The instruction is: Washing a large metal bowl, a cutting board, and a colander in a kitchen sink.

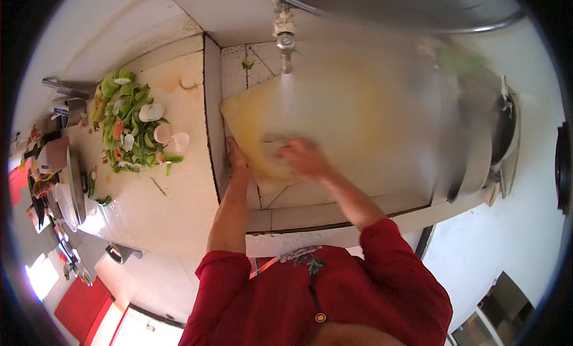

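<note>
A yellowish cutting board (250,118) lies tilted in the tiled sink (255,220), beneath the tap (285,46), from which water runs. My left hand (237,156) is at the board's left edge, by the sink wall; its fingers are partly hidden, so its grip cannot be told. Over the board's surface is my right hand (302,156), fingers bent and blurred, with a thin dark blurred thing (275,138) at the fingertips that I cannot identify. A hazy patch covers much of the view's right half and hides the board's far side.
Vegetable scraps and eggshells (138,122) are heaped on the counter (179,211) left of the sink. Pans (503,126) stand at the far right. A large metal vessel (403,6) overhangs the top. Dishes and utensils (67,180) crowd the far left.
</note>
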Demonstrator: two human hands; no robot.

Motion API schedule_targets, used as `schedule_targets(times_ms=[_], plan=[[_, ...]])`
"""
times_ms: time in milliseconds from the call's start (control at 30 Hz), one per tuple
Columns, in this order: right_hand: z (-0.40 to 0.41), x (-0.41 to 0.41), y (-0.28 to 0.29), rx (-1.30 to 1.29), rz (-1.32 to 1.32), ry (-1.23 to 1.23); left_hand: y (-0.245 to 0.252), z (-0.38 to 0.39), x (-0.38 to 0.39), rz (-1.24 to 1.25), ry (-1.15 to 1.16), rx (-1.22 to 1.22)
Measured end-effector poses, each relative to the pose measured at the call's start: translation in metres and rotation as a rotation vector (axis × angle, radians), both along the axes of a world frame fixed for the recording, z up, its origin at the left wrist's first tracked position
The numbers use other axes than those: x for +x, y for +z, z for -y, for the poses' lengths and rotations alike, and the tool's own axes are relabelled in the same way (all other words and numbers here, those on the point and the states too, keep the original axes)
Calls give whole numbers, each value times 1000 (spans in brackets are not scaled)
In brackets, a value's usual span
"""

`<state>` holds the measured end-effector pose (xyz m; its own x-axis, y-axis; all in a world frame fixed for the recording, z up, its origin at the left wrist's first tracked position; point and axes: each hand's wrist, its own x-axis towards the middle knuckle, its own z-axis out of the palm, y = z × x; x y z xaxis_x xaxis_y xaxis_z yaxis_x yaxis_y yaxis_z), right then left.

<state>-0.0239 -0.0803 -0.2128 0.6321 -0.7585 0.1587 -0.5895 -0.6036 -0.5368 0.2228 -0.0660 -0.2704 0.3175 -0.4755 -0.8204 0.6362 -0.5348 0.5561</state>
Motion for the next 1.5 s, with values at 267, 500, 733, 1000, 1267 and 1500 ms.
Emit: schedule_targets(times_ms=[267,500,733,1000,1267,1500], plan=[[30,-241,43,-199,-603,-746,52,-4,-13,63,-404,-23],[33,-183,-9,498,-205,-1074,246,-1,-23,139,-519,-180],[13,-68,46,696,-106,-540,390,-33,2,279,-735,-407],[124,29,226,168,212,-517,475,-59,13,472,-831,-380],[52,2,95,914,351,-620,540,-65,1,552,-922,-346],[-14,-23,144,1217,1656,-454,603,-48,-31,585,-1067,-405]])
